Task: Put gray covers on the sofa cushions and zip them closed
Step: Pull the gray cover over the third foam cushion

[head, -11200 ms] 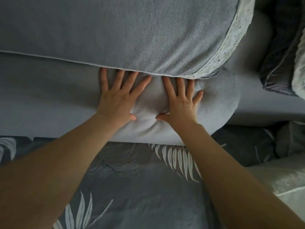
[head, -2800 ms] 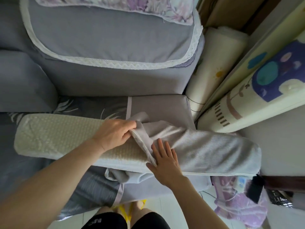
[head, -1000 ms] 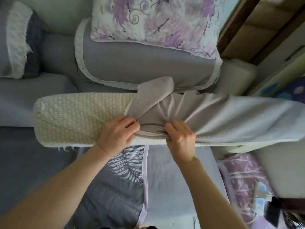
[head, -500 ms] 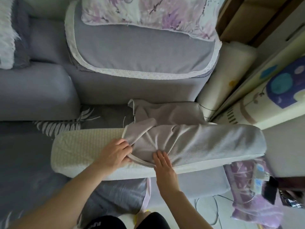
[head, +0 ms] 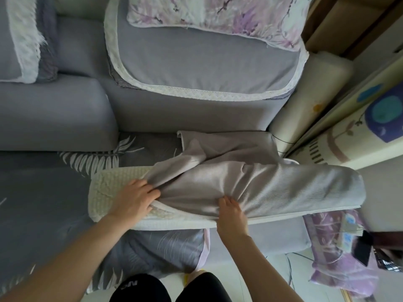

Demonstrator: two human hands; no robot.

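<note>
A long cream cushion (head: 109, 192) with a bumpy weave lies across the sofa seat. A gray cover (head: 283, 188) sheathes its right part, and loose cover cloth is bunched near the middle. My left hand (head: 135, 199) grips the cover's open edge at the bare cushion. Pinching the gathered gray cloth near the front edge is my right hand (head: 231, 212). About a quarter of the cushion, at the left, shows uncovered. No zipper is visible.
The gray sofa back cushion (head: 196, 62) with a lace-trimmed throw stands behind, a floral pillow (head: 218, 16) on top. A leaf-print sheet (head: 54, 203) covers the seat. A rolled mat (head: 311, 92) and folded play mat (head: 359, 118) stand right. Purple fabric (head: 331, 258) lies lower right.
The cover's edge has slid leftward over the cushion, leaving less cream surface bare. My right hand has gone from flat on the cloth to pinching it.
</note>
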